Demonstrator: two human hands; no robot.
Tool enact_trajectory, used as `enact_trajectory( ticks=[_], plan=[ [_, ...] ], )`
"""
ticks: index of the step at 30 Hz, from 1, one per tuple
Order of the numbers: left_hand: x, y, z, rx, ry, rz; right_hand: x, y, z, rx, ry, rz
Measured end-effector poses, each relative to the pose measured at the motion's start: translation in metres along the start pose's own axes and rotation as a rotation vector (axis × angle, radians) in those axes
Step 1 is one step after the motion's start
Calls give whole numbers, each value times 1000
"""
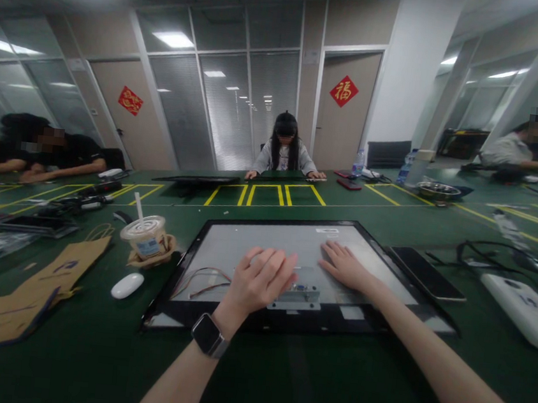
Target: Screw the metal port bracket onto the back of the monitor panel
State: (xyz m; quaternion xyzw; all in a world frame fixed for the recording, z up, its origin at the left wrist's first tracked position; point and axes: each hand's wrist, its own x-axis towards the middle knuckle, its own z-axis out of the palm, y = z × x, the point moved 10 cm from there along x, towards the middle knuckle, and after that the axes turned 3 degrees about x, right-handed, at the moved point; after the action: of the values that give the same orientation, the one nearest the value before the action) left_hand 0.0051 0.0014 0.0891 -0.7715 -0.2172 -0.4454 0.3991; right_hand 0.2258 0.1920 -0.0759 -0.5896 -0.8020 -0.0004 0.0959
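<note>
A flat display panel (255, 238) with a grey back and black frame lies on the table in front of me. My left hand (261, 279), with a watch at its wrist, is raised a little over the panel's middle. Its fingers are curled together, and whatever they may hold is hidden behind them. Just past those fingers a metal bracket (305, 298) with small fittings sits on the panel. My right hand (346, 266) rests flat on the grey surface, fingers stretched out, right of the bracket. Thin brown wires (204, 271) run across the panel's left part.
To the left stand a lidded drink cup (148, 240), a white oval case (127, 285) and a paper bag (57, 275). On the right lie a black phone (427, 273), a white device (521, 311) and cables (470, 251). Other people (282, 151) sit around the green table (308, 379).
</note>
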Motion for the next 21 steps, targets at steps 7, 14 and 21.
enact_trajectory(
  ticks=[7,14,21],
  plan=[
    [-4,5,4,-30,22,-5,0,1,1,15,-1,15],
    [-4,-7,4,-53,37,-76,0,1,0,9,7,-2],
    [-2,-8,3,-55,63,-101,0,1,0,-4,-10,5]
  ],
)
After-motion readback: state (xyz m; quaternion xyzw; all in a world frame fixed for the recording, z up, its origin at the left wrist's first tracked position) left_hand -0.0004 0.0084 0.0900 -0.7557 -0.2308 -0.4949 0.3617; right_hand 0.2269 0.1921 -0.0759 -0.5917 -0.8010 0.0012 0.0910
